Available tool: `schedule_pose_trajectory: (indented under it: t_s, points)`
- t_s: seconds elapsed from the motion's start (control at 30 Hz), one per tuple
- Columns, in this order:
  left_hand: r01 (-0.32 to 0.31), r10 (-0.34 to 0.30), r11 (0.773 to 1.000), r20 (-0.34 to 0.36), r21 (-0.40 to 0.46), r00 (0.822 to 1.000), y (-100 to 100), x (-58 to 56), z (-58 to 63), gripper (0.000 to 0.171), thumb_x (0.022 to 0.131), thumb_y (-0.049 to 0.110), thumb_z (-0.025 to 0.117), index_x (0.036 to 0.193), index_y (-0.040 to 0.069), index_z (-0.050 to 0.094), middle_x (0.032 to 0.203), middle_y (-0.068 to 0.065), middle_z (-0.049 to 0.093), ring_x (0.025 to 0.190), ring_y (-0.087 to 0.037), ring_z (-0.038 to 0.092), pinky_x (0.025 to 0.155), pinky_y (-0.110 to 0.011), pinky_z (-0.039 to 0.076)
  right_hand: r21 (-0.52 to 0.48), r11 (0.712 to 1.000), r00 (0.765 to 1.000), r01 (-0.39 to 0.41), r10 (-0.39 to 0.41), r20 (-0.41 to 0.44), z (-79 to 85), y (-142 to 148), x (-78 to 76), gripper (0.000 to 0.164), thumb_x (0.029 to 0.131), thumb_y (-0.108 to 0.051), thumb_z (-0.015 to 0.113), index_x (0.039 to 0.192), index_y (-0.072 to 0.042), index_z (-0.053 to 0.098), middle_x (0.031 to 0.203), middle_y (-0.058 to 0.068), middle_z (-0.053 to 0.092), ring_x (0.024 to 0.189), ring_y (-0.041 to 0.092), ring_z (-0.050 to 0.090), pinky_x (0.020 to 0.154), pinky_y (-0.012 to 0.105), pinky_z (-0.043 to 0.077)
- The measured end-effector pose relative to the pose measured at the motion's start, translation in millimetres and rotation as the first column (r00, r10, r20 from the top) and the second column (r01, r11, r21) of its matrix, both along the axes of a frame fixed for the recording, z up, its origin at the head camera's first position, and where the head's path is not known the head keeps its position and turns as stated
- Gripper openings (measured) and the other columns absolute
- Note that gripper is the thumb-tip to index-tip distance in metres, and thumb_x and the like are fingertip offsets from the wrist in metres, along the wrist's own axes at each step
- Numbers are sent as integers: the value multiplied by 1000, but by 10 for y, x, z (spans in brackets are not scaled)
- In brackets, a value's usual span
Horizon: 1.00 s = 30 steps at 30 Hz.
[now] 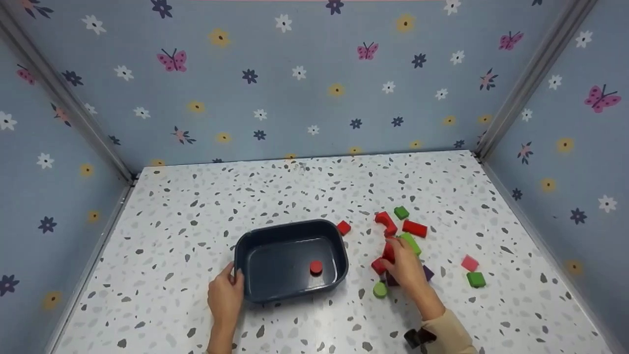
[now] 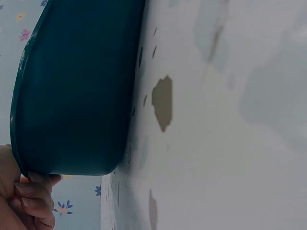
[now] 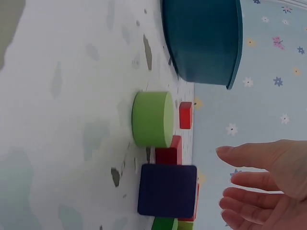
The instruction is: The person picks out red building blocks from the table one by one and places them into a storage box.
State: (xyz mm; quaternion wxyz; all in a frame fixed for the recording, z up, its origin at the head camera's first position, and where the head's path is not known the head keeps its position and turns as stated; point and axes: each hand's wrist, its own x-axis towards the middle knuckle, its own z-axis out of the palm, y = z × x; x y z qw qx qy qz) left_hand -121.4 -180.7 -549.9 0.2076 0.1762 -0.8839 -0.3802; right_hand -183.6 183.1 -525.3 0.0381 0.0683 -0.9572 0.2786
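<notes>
A dark blue rectangular tub [image 1: 275, 270] stands on the table, a red cylinder block [image 1: 316, 268] lying inside toward its right end. My left hand [image 1: 226, 294] grips the tub's left rim, thumb and fingers on either side of the wall. Over a cluster of toy blocks hovers my right hand [image 1: 409, 268], its fingers apart and holding nothing in the right wrist view. Beneath and around it are a red block [image 1: 378, 266], a light green block [image 1: 411, 244], a light green cylinder [image 3: 153, 119] and a dark purple block [image 3: 168, 190]. The hand partly hides the cluster in the head view.
Behind the cluster lie a red curved block [image 1: 387, 223], a red bar [image 1: 415, 228] and a green block [image 1: 401, 212]. A red block [image 1: 344, 227] sits beside the tub. Farther right are a pink block [image 1: 470, 263] and another green block [image 1: 476, 280]. Patterned walls [image 1: 314, 88] enclose the table.
</notes>
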Motion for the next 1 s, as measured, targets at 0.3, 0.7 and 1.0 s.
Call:
schedule_pose_trajectory:
  t_s: [0.3,0.7,1.0]
  points:
    - [5,-5,1000,-6,-4,1000,-1,2,0,28,81,1,59,106,-11,61,54,-3,47,44,-14,37,43,-29,29,10,1000,999,-3,3,34,-74,92,-83,60,73,-5,73,126,4,46,123,22,43,114,32,41,93,47,34]
    - [3,-3,1000,-5,8,1000,-5,11,-12,28,82,2,58,107,-11,60,53,-1,46,43,-13,37,42,-28,28,15,1000,995,-3,2,95,-159,118,-186,66,74,-7,73,129,7,40,125,25,38,117,35,37,94,48,31]
    - [0,0,1000,1,0,1000,-7,2,-9,29,82,3,58,107,-11,61,53,-2,47,44,-15,38,43,-29,29,20,1000,994,-1,-1,105,-189,132,-231,64,77,-10,71,129,7,39,123,24,40,114,34,39,95,47,31]
